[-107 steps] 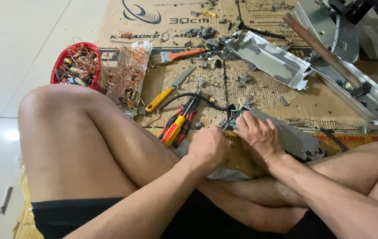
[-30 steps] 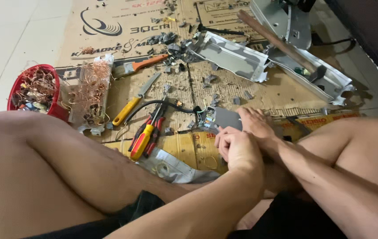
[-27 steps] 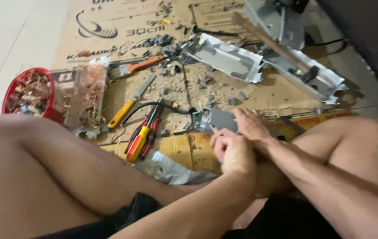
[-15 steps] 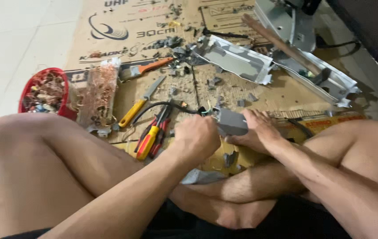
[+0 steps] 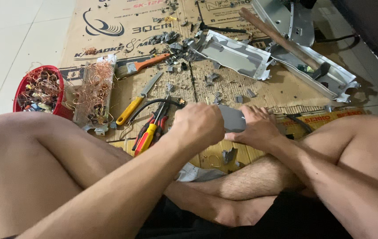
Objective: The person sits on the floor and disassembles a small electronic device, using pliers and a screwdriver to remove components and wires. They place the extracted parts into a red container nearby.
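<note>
While flat and dull (plain sheet metal), the grey plate (image 5: 232,118) sits clamped between left hand (image 5: 197,126) and right hand (image 5: 257,128).

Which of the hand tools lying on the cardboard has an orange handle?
The paintbrush, lying beside the tangled copper wire. The knife and pliers have yellow or red-and-yellow handles.

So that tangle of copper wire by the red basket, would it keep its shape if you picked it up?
Probably not. The copper wire tangle is a loose mass of thin curly strands, so it would likely sag and snag. It looks light for its bulk. Stray ends poke outward toward the red basket, so bits might catch or drop.
</note>
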